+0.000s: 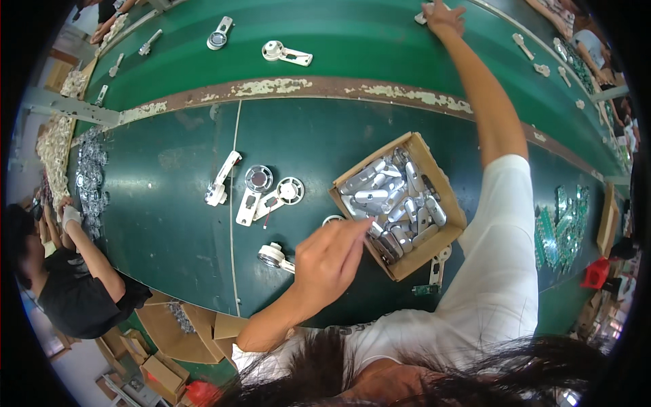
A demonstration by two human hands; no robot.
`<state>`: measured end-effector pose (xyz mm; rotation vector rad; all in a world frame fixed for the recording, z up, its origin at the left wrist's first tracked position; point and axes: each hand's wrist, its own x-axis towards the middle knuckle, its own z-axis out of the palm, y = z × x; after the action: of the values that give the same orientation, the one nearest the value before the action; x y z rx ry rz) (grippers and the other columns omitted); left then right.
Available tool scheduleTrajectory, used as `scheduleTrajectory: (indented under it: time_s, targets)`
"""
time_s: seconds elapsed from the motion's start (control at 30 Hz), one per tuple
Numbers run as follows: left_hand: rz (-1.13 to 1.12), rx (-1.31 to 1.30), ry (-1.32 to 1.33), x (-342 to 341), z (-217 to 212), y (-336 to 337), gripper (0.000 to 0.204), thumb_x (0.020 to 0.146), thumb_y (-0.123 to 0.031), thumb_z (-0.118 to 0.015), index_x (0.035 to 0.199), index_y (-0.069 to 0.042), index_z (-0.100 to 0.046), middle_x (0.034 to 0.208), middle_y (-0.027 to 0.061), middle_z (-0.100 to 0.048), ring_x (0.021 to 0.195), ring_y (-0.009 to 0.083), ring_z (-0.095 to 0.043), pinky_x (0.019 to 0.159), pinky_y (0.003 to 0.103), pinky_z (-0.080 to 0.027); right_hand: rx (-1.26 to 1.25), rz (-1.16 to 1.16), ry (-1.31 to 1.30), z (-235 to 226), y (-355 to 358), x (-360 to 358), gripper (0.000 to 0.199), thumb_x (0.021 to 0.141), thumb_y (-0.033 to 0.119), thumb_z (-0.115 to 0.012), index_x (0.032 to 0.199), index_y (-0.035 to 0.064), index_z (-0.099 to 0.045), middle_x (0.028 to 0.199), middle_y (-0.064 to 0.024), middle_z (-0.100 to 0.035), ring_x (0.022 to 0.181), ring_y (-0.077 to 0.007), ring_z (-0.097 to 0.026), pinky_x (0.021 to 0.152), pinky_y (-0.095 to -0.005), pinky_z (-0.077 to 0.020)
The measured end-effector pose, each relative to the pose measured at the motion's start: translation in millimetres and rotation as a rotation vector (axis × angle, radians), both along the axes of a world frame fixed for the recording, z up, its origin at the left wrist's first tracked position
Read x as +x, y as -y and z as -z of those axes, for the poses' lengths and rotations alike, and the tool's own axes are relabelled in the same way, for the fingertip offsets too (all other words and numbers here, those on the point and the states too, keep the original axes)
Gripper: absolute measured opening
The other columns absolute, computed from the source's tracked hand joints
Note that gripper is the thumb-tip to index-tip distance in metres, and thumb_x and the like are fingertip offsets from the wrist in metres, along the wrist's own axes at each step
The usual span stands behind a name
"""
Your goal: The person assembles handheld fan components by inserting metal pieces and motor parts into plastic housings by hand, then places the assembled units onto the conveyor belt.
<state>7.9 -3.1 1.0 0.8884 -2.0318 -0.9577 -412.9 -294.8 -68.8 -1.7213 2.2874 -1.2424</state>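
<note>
The person wore a plain-woven white T-shirt point(485, 292) with short sleeves; the right sleeve point(505, 203) was loose and ended in a hem near the elbow, and soft creases ran over the cloth. Small dark markings point(359, 328) showed across the chest. Long, loose strands of dark hair point(312, 373) fell over the shirt front. Both hands, left point(330, 261) and right point(444, 19), were bare.

head camera: left of two side-by-side fisheyes on the head | looks: down and forward across the flat dark green worktable point(163, 163) to the long bright green conveyor belt point(359, 34) | near: bare left hand point(329, 261) large below centre | rim: straight edges bend
</note>
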Motion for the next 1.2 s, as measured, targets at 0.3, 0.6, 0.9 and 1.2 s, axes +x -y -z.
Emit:
scheduleTrajectory:
  time_s: [0.3, 0.6, 0.9, 1.2]
  targets:
    - [-0.078, -0.327, 0.267, -18.3, -6.4, 10.0, 0.026, 0.07, 0.0, -0.067, 0.095, -0.005, -0.063, 0.086, 0.0052, -0.06, 0.075, 0.0224, -0.053, 0.064, 0.032, -0.037, 0.075, -0.847, -0.614, -103.1, -281.6, 160.3, 0.007, 0.07, 0.012, -0.06, 0.077, 0.0088, -0.06, 0.072, -0.0008, -0.049, 0.076, -0.0179, -0.047, 0.067, -0.0344, -0.0348]
    - [0.033, -0.585, 0.673, -52.2, -5.4, 34.0, 0.009, 0.062, -0.004, -0.059, 0.07, -0.006, -0.057, 0.073, 0.0051, -0.055, 0.073, 0.0194, -0.051, 0.065, 0.031, -0.036, 0.203, -0.734, -0.696, -80.9, -319.9, 174.5, 0.009, 0.067, 0.009, -0.06, 0.074, 0.0076, -0.065, 0.084, 0.0012, -0.056, 0.091, -0.017, -0.043, 0.077, -0.0375, -0.0297]
    - [0.033, 0.703, -0.034, -15.7, -32.4, 19.8, 0.008, 0.081, -0.001, -0.062, 0.087, 0.003, -0.061, 0.08, 0.0045, -0.061, 0.067, 0.0068, -0.058, 0.054, 0.019, -0.044, 0.162, -0.763, -0.236, -100.8, -318.4, 176.8, 0.009, 0.071, 0.006, -0.065, 0.079, 0.0042, -0.063, 0.069, -0.0027, -0.057, 0.076, -0.0157, -0.051, 0.066, -0.0311, -0.0385]
    - [0.007, 0.876, -0.541, -19.1, -9.8, -18.4, 0.018, 0.082, 0.004, -0.059, 0.1, 0.005, -0.061, 0.087, 0.0049, -0.056, 0.074, 0.0079, -0.055, 0.063, 0.019, -0.044, 0.13, -0.809, 0.686, -87.7, -334.6, 223.8, 0.019, 0.072, -0.008, -0.068, 0.09, -0.0046, -0.064, 0.085, -0.0128, -0.064, 0.071, -0.0142, -0.062, 0.061, -0.0237, -0.0499]
